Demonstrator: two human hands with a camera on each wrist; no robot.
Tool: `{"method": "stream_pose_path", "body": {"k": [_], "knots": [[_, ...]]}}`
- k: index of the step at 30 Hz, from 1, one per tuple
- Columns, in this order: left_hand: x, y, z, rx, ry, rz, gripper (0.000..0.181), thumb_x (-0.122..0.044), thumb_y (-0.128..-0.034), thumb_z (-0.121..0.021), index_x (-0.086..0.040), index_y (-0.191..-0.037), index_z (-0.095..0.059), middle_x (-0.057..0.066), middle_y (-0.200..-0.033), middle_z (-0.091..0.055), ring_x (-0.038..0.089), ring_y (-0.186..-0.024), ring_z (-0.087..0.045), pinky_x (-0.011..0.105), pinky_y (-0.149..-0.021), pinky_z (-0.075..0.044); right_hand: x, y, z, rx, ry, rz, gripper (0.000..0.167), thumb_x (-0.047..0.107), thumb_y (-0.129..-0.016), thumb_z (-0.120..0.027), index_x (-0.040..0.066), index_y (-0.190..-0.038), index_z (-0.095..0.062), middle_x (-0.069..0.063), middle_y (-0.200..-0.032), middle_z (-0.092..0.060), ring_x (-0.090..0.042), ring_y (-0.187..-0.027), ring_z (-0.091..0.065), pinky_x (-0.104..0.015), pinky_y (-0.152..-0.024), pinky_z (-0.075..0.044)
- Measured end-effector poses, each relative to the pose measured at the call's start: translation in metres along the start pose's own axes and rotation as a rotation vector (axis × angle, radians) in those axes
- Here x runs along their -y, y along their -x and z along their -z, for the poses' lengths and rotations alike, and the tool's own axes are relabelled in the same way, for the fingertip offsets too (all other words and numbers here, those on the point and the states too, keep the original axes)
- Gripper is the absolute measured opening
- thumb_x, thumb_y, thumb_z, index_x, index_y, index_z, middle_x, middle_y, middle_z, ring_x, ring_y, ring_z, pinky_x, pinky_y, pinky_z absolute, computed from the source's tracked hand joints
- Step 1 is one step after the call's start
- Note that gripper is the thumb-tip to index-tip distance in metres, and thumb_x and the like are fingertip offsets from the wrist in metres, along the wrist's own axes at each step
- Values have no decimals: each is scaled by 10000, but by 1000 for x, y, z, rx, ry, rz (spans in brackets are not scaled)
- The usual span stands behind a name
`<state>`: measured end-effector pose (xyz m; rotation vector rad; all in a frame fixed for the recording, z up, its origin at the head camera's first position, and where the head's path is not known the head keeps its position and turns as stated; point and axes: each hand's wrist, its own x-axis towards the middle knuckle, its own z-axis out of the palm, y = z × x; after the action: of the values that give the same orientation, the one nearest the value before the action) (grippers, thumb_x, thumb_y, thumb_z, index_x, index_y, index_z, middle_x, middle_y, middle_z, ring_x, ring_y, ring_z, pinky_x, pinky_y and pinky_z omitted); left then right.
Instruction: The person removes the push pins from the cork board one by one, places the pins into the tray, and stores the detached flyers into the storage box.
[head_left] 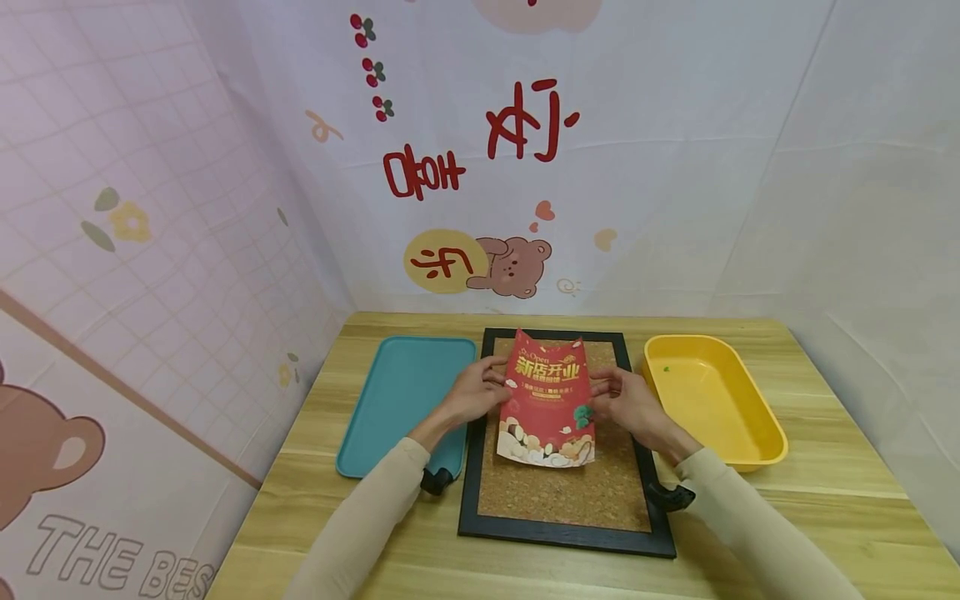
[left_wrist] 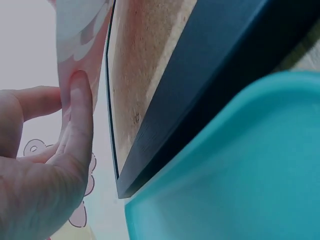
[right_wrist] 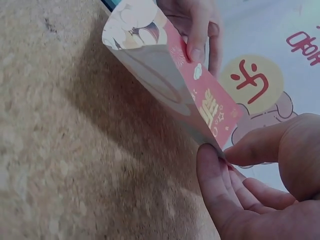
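A red flyer (head_left: 546, 408) with gold lettering and a food picture along its lower edge is held between both hands above a cork board (head_left: 562, 500) in a black frame. My left hand (head_left: 476, 390) pinches the flyer's left edge between thumb and fingers. On the opposite edge, my right hand (head_left: 628, 404) pinches it the same way. In the right wrist view the flyer (right_wrist: 200, 85) bows and stands off the cork (right_wrist: 60, 125), its pale back partly showing. The left wrist view shows the left hand's fingertips (left_wrist: 80, 85) against the paper.
To the left of the board lies a teal tray (head_left: 408, 358), close to its frame. A yellow tray (head_left: 708, 400) with a small green bit inside stands at the right. Behind the wooden table (head_left: 300, 500) hangs a printed white cloth (head_left: 637, 167).
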<state>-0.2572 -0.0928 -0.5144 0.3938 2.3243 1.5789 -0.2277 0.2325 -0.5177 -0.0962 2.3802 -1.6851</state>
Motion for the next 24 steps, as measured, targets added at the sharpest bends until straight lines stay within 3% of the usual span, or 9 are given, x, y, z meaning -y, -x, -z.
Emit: {"method": "stream_pose_path", "body": {"k": [6,12,19,24], "knots": [[1,3,6,-37,49,-8,548,-99,-1101,-703,-42,-1627,-558,213,-1327,-743,232,-1048,-794,374,-886,-742,4,2,-4,-19,0,26,548,18,-1065,-733,-66,-1566,-526,-297,-1317,-681,-254,-1043,-723,-400,-841,-761],[1,7,13,-59,126,23,502,-101,-1101,-729,-26,-1581,-604,223,-1355,-723,198,-1021,-807,368,-859,-762,8,2,-9,-35,10,47,546,30,-1058,-745,-68,-1557,-544,-293,-1319,-700,-234,-1066,-740,-298,-845,-733],[2,10,23,-81,126,46,475,-120,-1094,-750,-47,-1550,-637,220,-1321,-732,189,-988,-830,387,-840,-768,11,-1,-13,-17,-37,63,553,6,-1057,-735,-96,-1561,-531,-313,-1311,-697,-245,-1052,-742,-342,-857,-761],[5,13,30,-81,132,70,475,-123,-1095,-752,-54,-1551,-639,212,-1334,-726,189,-994,-825,393,-842,-769,16,-4,-22,-12,-40,67,546,11,-1049,-751,-87,-1547,-552,-312,-1319,-712,-244,-1057,-756,-283,-851,-752]]}}
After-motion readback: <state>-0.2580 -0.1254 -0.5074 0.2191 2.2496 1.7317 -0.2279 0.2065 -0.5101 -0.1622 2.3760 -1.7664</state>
